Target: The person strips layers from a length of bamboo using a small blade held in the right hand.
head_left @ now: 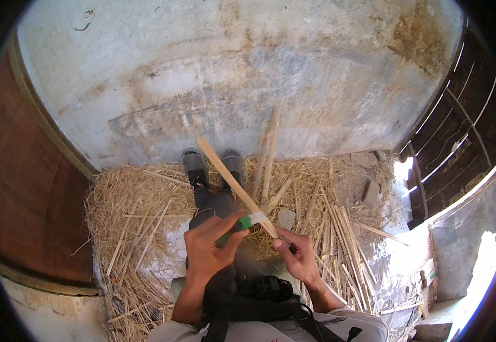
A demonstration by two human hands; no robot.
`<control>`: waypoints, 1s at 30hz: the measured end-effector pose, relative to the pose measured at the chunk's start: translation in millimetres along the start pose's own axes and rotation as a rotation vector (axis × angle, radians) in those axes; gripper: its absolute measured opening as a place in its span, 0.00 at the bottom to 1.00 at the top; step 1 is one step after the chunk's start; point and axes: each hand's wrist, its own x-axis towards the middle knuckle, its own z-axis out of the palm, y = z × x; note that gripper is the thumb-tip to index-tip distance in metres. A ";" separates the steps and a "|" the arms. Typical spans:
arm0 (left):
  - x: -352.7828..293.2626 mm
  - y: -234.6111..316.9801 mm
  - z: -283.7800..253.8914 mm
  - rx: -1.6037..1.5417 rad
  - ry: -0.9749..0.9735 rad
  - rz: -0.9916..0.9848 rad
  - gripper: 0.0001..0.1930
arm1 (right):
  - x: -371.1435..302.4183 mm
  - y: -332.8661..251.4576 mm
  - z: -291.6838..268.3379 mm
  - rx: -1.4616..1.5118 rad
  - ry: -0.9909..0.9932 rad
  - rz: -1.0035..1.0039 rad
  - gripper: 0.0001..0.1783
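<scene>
My left hand (211, 242) is closed around a green-handled tool (243, 223) with a short, pale, blade-like end. That end lies against a long, flat strip of split bamboo (229, 177), near the strip's lower part. My right hand (297, 255) pinches the strip's lower end between thumb and fingers. From there the strip slants up and to the left, and its far end shows over my feet. The tool's exact kind is too small and bright to make out, and my left fingers hide part of its handle.
Straw and shavings (128, 196) cover much of the floor. Two bamboo poles (269, 148) lean on the stained wall (219, 74) ahead. Many thin strips (345, 242) lie at the right. A brick-like block (371, 193) sits farther right, and a brown panel (43, 182) stands at left.
</scene>
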 end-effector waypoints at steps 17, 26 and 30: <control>-19.1 -6.6 9.2 -0.216 -0.121 -0.037 0.20 | -9.4 21.8 -8.4 -0.180 0.085 -0.058 0.19; -21.1 -0.3 6.3 -0.127 -0.175 -0.023 0.19 | -10.8 17.7 -7.4 -0.154 0.116 -0.025 0.19; -25.2 -0.4 11.5 -0.090 -0.106 0.032 0.19 | -7.9 24.5 -9.6 -0.117 0.106 -0.053 0.17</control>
